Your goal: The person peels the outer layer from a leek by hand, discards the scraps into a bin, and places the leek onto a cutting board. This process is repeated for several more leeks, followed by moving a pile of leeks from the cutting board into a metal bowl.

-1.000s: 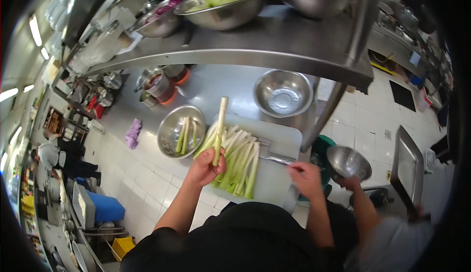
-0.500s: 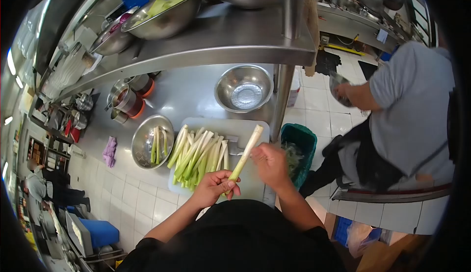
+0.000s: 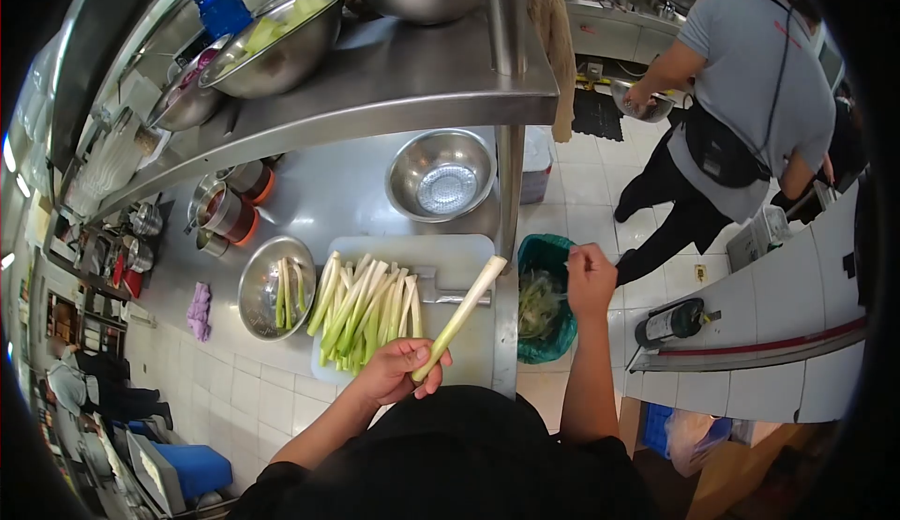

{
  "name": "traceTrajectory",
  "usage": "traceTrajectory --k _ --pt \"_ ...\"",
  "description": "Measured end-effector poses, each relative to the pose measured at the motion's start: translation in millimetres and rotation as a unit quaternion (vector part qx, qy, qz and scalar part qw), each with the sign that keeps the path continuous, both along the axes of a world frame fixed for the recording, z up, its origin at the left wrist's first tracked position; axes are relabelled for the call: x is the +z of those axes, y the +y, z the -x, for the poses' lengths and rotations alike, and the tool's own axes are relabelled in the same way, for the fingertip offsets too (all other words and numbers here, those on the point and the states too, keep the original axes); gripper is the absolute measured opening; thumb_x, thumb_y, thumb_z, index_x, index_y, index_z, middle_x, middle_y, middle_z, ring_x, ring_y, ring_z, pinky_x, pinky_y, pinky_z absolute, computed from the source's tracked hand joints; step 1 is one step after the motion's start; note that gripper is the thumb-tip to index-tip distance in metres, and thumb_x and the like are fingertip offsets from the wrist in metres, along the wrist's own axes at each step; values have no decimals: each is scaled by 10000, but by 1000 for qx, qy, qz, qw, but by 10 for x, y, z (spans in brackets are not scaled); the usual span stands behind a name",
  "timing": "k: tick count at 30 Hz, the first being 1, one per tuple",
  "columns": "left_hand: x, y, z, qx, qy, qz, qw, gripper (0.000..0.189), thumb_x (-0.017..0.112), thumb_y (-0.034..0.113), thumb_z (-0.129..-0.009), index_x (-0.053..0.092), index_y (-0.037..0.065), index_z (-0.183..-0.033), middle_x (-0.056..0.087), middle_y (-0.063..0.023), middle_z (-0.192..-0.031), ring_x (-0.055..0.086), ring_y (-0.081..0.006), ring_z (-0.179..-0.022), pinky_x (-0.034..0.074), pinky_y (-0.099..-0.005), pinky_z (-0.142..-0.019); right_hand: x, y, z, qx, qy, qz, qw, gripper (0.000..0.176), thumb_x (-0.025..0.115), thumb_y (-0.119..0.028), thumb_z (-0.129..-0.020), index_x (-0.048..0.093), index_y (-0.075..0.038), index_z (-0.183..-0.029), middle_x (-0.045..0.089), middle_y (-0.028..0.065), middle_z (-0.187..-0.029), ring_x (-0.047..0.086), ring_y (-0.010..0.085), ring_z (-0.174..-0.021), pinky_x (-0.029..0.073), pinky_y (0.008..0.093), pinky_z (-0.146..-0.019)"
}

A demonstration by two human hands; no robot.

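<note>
My left hand [image 3: 403,370] grips the lower green end of a leek [image 3: 464,312], its white end tilted up to the right. My right hand [image 3: 591,276] is raised over the right edge of a bin lined with a green bag [image 3: 539,340]; its fingers are curled, and what they hold, if anything, is too small to make out. Pale trimmings [image 3: 538,304] lie inside the bin. On the white cutting board [image 3: 459,351] rests a pile of leeks [image 3: 361,309], with a metal cleaver [image 3: 459,298] beside it, partly behind the held leek.
Left of the board, a steel bowl [image 3: 255,281] contains several stalks. A perforated steel bowl [image 3: 441,175] stands behind the board. Overhead runs a steel shelf [image 3: 403,89] bearing bowls. At the right, a co-worker [image 3: 750,98] in grey holds a metal bowl [image 3: 647,105].
My right hand has left the leek and moved right to the bin. My left hand still holds the leek. The co-worker has moved farther away, and the view has shifted a little.
</note>
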State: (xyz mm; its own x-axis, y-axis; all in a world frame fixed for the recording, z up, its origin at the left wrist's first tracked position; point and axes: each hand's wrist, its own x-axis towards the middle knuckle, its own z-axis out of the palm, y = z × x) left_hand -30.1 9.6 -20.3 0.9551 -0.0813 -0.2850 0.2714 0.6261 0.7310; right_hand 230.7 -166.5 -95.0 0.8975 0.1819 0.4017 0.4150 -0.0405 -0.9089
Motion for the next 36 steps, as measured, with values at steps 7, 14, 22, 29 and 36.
traceTrajectory --k 7,14,22,29,36 --pt "12 -8 -23 -15 -4 -9 1000 308 466 277 -925 553 -7 -1007 577 -84 -663 507 -115 -553 395 -220 -504 -251 61 60 -79 -9 385 920 210 633 -207 -760 611 -60 -907 636 114 -725 615 276 -655 470 371 -585" --pt "59 -59 -90 24 18 -170 985 228 485 190 -924 578 3 -1015 559 -44 -651 490 -86 -561 384 -212 -499 183 86 193 172 183 162 954 316 607 -113 -778 543 -31 -1076 634 131 -928 616 213 -774 473 292 -653" --pt "142 -118 -128 17 44 -204 978 217 483 181 -927 579 9 -1018 549 -23 -642 483 -68 -562 375 -198 -495 596 241 640 372 258 -182 873 334 516 37 -794 492 -4 -1124 614 132 -935 593 168 -840 475 255 -671" --pt "168 -129 -103 26 58 -257 964 210 542 171 -900 587 4 -1020 543 -7 -649 475 -56 -563 380 -195 -513 569 301 698 350 262 -258 862 246 513 38 -790 503 -12 -1030 614 138 -880 585 167 -805 469 259 -649" --pt "219 -193 -107 71 48 -362 928 220 596 136 -867 596 -20 -1021 515 31 -656 473 -36 -599 404 -194 -560 564 338 751 307 258 -276 873 191 517 32 -789 498 -15 -973 600 117 -834 578 164 -765 462 259 -638"
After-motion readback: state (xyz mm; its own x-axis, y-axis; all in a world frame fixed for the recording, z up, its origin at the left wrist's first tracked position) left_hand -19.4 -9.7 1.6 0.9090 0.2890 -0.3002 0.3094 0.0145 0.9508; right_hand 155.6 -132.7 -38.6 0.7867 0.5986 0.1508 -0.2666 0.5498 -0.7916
